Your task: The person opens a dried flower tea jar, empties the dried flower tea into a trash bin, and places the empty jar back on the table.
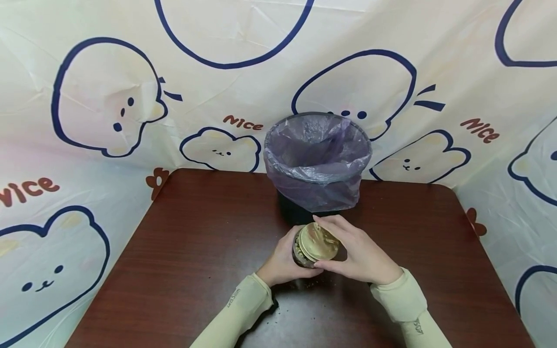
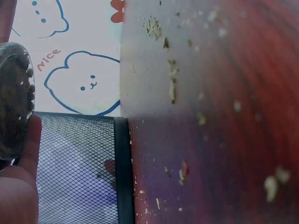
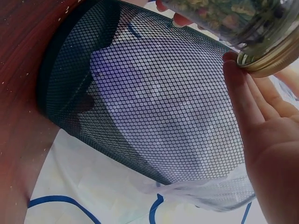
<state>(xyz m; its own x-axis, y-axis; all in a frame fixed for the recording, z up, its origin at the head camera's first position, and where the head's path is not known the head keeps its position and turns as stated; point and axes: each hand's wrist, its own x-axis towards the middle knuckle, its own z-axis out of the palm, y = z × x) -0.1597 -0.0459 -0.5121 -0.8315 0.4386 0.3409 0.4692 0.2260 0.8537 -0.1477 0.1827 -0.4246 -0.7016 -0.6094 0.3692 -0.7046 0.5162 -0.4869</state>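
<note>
A clear glass jar with brownish dried bits inside and a gold lid is held just above the table in front of the bin. My left hand grips the jar's body from the left; the jar shows at the left wrist view's edge against my fingers. My right hand curls round the lid, fingertips on its rim. In the right wrist view the lid's rim meets my fingers, and the jar is above.
A black mesh bin lined with a purple bag stands at the table's far middle, close behind the jar; its mesh wall fills the right wrist view. The dark wooden table carries scattered crumbs. Cartoon-printed cloth surrounds the table.
</note>
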